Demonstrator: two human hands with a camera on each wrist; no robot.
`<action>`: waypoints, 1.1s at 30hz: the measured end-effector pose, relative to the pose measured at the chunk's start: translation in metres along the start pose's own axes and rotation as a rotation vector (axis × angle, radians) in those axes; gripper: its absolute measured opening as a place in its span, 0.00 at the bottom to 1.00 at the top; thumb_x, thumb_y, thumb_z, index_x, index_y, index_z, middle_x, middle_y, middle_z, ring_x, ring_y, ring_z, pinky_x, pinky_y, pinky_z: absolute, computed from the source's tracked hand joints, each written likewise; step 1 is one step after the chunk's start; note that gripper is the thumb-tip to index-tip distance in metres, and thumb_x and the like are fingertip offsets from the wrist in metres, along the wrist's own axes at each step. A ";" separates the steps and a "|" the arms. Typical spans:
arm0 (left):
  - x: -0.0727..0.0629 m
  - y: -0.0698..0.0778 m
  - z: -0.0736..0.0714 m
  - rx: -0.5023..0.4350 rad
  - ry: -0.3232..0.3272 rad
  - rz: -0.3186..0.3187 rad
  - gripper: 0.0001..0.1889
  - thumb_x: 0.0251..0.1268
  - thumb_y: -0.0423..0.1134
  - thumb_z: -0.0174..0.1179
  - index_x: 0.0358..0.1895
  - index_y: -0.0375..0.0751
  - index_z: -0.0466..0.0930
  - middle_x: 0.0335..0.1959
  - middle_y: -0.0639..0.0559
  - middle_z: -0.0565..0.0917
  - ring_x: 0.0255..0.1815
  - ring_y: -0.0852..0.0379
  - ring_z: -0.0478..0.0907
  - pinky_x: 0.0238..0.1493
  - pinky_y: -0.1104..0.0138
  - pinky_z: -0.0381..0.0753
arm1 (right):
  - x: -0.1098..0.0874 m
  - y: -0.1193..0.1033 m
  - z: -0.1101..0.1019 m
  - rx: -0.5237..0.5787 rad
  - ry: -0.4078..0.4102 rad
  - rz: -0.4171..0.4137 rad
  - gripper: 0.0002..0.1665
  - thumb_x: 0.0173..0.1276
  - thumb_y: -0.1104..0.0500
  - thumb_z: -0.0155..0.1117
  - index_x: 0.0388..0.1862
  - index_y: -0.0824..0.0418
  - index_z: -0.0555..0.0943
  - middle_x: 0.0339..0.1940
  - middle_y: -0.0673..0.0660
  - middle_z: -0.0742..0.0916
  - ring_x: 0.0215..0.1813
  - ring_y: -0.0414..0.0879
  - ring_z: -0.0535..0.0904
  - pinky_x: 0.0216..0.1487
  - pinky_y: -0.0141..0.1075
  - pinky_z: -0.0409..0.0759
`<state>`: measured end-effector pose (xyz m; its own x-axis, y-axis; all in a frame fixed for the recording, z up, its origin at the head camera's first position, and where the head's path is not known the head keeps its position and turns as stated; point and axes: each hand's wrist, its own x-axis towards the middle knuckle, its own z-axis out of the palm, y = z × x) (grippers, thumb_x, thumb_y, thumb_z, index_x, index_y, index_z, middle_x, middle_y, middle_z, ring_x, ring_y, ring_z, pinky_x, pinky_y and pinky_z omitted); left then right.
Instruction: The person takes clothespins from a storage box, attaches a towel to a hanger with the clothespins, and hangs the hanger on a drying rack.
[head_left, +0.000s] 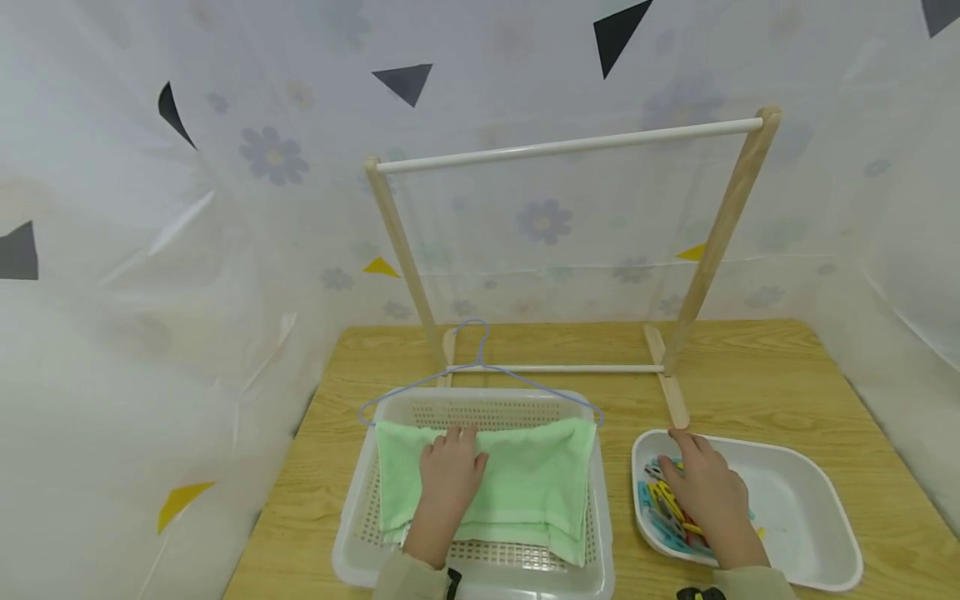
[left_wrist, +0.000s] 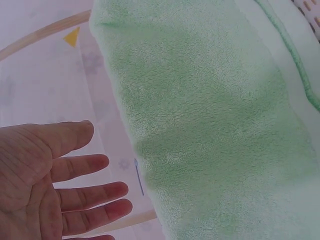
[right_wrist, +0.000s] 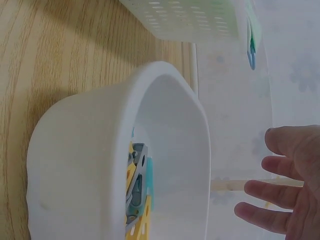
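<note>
A light green towel hangs folded over a blue wire hanger, lying across the top of a white perforated basket. My left hand is over the towel's upper edge; in the left wrist view its fingers are extended beside the cloth and grip nothing. My right hand is above a white tray at the right, fingers spread and holding nothing. Clothespins in yellow, blue and grey lie heaped in the tray's left part, partly hidden by that hand.
Behind the basket stands a wooden rack with a white top rail and a lower rail. Its right foot reaches close to the tray. A wood-grain table lies under everything, with pale sheeting around it.
</note>
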<state>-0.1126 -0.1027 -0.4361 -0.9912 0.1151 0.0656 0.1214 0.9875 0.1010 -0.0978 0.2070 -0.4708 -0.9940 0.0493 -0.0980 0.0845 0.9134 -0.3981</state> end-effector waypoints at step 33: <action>-0.014 -0.024 -0.014 0.013 0.015 -0.060 0.22 0.52 0.46 0.64 0.48 0.39 0.75 0.42 0.43 0.78 0.38 0.46 0.76 0.34 0.56 0.75 | -0.003 0.011 0.002 -0.007 0.022 0.006 0.30 0.62 0.52 0.57 0.59 0.68 0.66 0.51 0.73 0.73 0.44 0.68 0.72 0.29 0.55 0.73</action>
<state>-0.1011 -0.1292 -0.4254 -0.9957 0.0543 0.0752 0.0611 0.9939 0.0919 -0.0936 0.2159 -0.4766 -0.9948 0.0632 -0.0803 0.0899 0.9157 -0.3916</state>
